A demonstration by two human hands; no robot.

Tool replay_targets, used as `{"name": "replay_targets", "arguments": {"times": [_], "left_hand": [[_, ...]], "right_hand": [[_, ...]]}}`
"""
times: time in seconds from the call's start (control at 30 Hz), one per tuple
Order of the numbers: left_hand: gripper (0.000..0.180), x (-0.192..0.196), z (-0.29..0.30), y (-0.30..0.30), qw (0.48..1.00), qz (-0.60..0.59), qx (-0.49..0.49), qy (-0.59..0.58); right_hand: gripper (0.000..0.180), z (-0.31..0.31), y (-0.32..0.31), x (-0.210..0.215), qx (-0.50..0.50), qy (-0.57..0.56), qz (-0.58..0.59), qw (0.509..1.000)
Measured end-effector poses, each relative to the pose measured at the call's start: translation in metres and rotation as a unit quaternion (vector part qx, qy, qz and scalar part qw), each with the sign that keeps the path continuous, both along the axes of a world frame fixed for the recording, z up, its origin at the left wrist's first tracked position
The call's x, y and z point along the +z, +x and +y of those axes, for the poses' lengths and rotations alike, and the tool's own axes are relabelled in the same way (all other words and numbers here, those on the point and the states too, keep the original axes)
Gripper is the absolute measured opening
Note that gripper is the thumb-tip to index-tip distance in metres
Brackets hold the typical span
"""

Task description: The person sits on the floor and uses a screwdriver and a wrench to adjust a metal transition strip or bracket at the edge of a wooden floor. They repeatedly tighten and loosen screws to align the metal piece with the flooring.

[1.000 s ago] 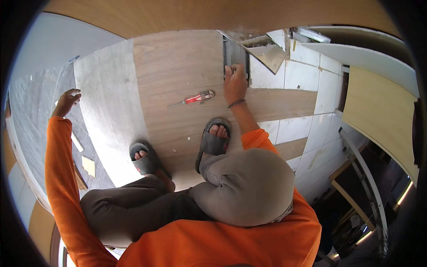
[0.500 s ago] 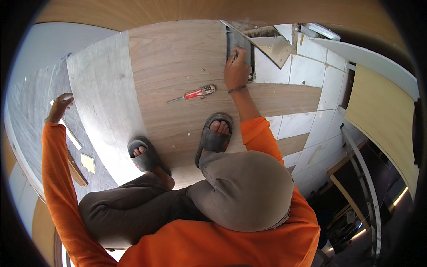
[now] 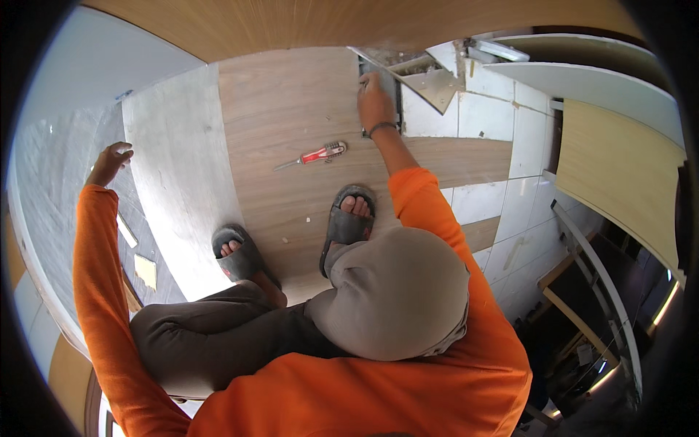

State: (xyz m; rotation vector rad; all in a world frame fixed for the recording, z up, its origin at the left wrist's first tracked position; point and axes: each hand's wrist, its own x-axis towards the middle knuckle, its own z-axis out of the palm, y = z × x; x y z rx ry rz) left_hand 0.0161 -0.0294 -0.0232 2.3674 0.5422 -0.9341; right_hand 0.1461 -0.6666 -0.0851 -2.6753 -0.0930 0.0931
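Note:
I squat on a wood-grain board (image 3: 291, 109) in dark sandals, with orange sleeves on both arms. My right hand (image 3: 375, 102) reaches to the board's far right edge and lies against a dark narrow strip (image 3: 397, 95) there. Its fingers are bent over the edge, and their grip is hidden. My left hand (image 3: 109, 164) is stretched out to the left, with fingers curled against a pale grey panel (image 3: 175, 167), and holds nothing that I can see. A red-handled screwdriver (image 3: 313, 154) lies on the board between my hands, untouched.
White floor tiles (image 3: 480, 116) lie right of the board, with broken pieces and debris (image 3: 429, 76) near the far corner. Light wooden panels (image 3: 619, 167) lean at the right. A metal frame (image 3: 597, 284) stands at the lower right. Small yellowish scraps (image 3: 145, 271) lie at the left.
My right hand has slid farther along the board's right edge, up over the dark strip. The left hand stays braced on the pale panel. The screwdriver has not moved.

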Motion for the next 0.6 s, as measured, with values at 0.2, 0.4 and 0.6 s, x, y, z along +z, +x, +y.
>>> {"name": "replay_targets", "arguments": {"times": [0.2, 0.4, 0.6], "left_hand": [[0.039, 0.048, -0.036, -0.002, 0.999, -0.034, 0.029, 0.023], [0.040, 0.022, 0.063, -0.063, 0.997, -0.019, 0.072, 0.029], [0.039, 0.051, 0.001, -0.032, 0.994, 0.010, 0.093, 0.052]], "right_hand": [[0.038, -0.039, -0.014, 0.001, -0.071, 0.087, -0.012, 0.994], [0.042, -0.045, -0.029, 0.060, -0.157, 0.288, -0.045, 0.944], [0.044, -0.114, -0.030, 0.059, -0.119, 0.269, -0.039, 0.955]]}}
